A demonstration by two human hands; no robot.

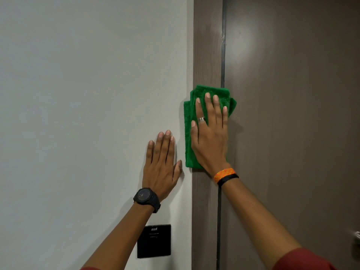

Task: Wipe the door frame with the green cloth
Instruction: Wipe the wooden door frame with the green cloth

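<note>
The brown wooden door frame (206, 47) runs vertically through the middle of the view. A folded green cloth (188, 133) lies flat against it, overlapping the wall edge on its left and the door gap on its right. My right hand (210, 135) presses flat on the cloth, fingers spread and pointing up, a ring on one finger and orange and black bands on the wrist. My left hand (162, 162) rests flat on the white wall just left of the frame, fingers together, holding nothing, with a black watch on the wrist.
The closed brown door (296, 114) fills the right side, with a dark gap (223, 55) between it and the frame. A metal door handle (356, 240) shows at the right edge. A black square wall panel (153, 241) sits on the white wall (78, 94) below my left forearm.
</note>
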